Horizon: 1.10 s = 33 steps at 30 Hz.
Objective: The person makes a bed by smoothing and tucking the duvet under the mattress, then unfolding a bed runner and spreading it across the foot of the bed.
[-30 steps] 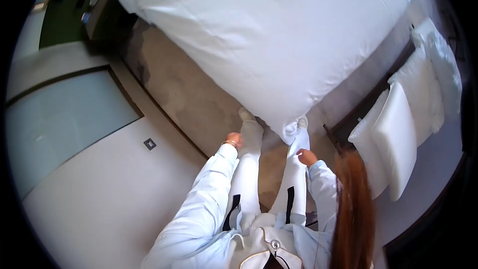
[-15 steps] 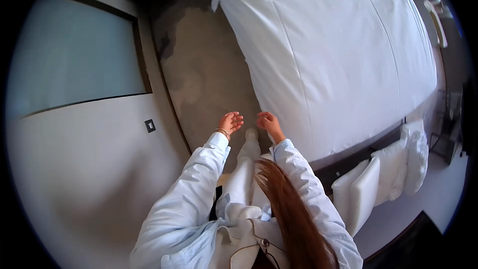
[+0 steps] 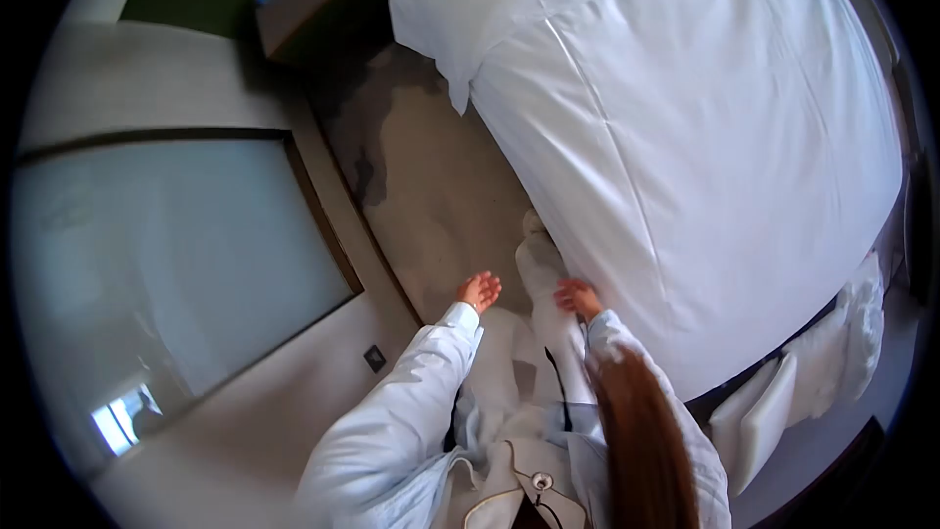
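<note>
My left hand [image 3: 480, 290] hangs over the carpet in front of my body, fingers apart and nothing in them. Close to the near edge of the bed is my right hand [image 3: 580, 298], a little blurred, its fingers spread and holding nothing. Whether it touches the bedding I cannot tell. A white sheet [image 3: 725, 167] covers the bed, with long crease lines running over it and a loose corner hanging down at the far left end.
Left of me a wall holds a frosted glass panel [image 3: 186, 255] and a small dark switch plate [image 3: 374, 359]. Carpet [image 3: 441, 167] runs between wall and bed. Several white pillows [image 3: 769, 411] lie beyond the bed's right end. A wooden bedside unit [image 3: 323, 5] stands at the far left.
I have stepped forward along the bed and the view has turned, bringing the bedside unit into sight. My hands have moved somewhat farther apart; both stay without anything in them.
</note>
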Each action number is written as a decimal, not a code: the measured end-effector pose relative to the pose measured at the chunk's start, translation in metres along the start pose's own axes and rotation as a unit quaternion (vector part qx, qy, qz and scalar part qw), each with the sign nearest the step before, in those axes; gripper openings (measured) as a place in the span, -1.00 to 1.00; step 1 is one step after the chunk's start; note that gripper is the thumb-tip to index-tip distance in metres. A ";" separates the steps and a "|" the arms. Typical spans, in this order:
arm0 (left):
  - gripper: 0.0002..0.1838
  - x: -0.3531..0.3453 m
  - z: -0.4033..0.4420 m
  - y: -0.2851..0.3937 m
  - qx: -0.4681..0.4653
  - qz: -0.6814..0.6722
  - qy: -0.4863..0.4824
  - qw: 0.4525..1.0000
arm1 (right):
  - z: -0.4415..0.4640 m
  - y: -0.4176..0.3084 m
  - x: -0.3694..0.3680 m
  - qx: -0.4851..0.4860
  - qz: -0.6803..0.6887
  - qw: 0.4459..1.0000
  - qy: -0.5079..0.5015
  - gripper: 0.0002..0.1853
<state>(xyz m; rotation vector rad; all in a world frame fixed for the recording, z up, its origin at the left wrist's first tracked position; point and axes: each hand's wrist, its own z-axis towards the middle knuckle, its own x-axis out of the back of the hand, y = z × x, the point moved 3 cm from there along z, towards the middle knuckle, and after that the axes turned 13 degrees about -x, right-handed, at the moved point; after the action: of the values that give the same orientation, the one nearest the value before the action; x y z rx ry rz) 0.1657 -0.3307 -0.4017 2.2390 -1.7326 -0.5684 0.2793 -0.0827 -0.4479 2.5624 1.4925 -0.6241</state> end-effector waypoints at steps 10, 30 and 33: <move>-0.69 -0.116 0.103 0.203 -0.092 0.121 -0.172 0.973 | 0.105 -0.156 -0.124 0.228 -0.330 0.895 0.197 -0.63; -0.45 -0.205 0.408 0.239 -0.191 -0.071 -0.356 0.912 | 0.280 -0.276 -0.128 0.401 0.248 0.880 0.058 -0.55; -0.45 -0.214 0.435 0.242 -0.209 -0.114 -0.369 0.898 | 0.301 -0.256 -0.086 0.414 0.226 0.875 0.109 -0.61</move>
<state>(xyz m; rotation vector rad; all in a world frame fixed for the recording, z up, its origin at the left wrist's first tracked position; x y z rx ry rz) -0.2865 -0.1707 -0.6540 2.0317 -1.3946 -1.8421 -0.0639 -0.1106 -0.6595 3.5455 0.6370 -1.1054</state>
